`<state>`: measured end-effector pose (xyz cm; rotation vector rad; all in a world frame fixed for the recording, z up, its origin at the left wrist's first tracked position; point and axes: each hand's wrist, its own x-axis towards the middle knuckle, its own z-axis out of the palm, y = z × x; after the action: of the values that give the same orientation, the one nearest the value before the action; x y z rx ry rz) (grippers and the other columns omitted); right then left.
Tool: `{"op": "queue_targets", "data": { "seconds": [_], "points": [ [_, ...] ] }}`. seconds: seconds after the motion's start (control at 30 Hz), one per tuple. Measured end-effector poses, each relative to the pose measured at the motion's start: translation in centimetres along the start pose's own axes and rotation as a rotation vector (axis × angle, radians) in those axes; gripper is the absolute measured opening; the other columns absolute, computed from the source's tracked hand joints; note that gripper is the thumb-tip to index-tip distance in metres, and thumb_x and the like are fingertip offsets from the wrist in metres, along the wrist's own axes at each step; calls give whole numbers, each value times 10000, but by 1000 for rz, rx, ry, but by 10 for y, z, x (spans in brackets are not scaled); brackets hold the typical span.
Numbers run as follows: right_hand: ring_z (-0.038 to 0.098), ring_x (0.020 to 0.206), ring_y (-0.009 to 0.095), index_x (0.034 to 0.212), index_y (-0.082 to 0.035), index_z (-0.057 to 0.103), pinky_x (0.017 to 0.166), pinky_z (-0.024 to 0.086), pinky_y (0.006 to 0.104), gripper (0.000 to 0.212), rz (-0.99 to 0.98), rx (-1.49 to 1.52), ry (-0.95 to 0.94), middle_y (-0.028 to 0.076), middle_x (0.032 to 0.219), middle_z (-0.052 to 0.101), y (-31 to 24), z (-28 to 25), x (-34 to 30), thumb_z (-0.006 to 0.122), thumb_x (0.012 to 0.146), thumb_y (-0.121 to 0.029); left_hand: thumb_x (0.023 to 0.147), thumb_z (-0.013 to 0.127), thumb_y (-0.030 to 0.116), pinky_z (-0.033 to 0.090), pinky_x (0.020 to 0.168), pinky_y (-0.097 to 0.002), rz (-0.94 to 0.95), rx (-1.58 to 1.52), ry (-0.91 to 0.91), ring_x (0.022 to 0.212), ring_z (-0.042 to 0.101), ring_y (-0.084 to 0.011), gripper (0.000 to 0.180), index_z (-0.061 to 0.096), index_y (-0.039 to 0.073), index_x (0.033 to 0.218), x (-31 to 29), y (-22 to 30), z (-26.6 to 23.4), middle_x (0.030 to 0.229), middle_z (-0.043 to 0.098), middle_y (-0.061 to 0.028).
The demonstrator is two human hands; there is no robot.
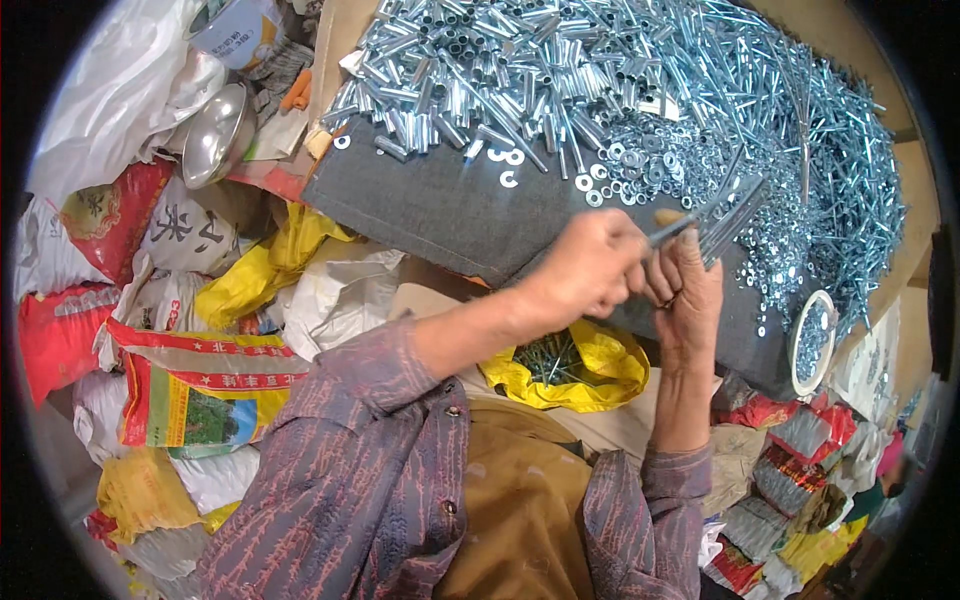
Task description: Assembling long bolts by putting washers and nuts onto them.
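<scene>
My left hand (590, 265) is closed, pinching the end of a thin metal rod (672, 231) that points up and to the right. My right hand (690, 290), close beside it, is closed round a bunch of long thin metal rods (732, 222). The rods fan out above its thumb, over the table. Whether they have threads or heads is too small to tell. Just past the hands lie many small washers and nuts (765, 260). Below them, an open yellow bag (600, 385) at my lap holds dark thin metal pieces.
A dark mat (430, 205) covers the table's near part. Behind it spreads a heap of short metal tubes (480, 50), larger washers (630, 165) and long bolts (840, 150). A white-rimmed round container (813, 345) stands right. Packed sacks (205, 385) and a metal bowl (218, 135) lie left.
</scene>
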<state>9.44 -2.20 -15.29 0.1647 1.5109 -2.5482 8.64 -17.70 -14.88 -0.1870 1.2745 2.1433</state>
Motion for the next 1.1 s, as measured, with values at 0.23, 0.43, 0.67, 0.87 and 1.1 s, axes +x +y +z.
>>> {"op": "queue_targets", "data": {
  "seconds": [0.23,0.43,0.67,0.87,1.1],
  "points": [
    [519,588,118,966,-15,591,445,373,245,257,-86,56,352,32,647,511,-4,-2,-5,554,959,-269,855,644,256,505,604,-403,958,1445,493,682,637,-342,317,535,-19,970,18,37,-48,775,609,-206],
    [422,466,80,1096,-9,547,411,338,213,268,-5,130,63,-4,594,445,7,-6,-11,520,977,-248,811,667,171,508,648,-470,744,1656,687,757,635,-396,261,487,19,922,71,27,-61,837,587,-215],
    [330,403,30,1242,16,507,367,252,183,343,-8,-204,113,-54,549,369,12,-8,-25,523,973,-195,842,628,92,526,539,-313,569,681,366,694,664,-227,240,546,-29,1032,51,45,-77,845,650,-149],
    [395,437,25,1163,7,580,388,270,174,312,-17,-535,16,-45,583,473,25,5,-29,600,920,-187,913,591,136,554,584,-246,327,118,108,710,667,-185,275,482,-41,1093,25,28,-64,882,620,-129],
    [409,488,17,1160,2,593,431,305,181,305,48,-542,0,-60,609,475,16,7,-37,616,913,-176,904,618,144,535,534,-225,329,70,109,614,645,-153,200,520,-9,988,17,37,-70,754,609,-84]
  ]
}}
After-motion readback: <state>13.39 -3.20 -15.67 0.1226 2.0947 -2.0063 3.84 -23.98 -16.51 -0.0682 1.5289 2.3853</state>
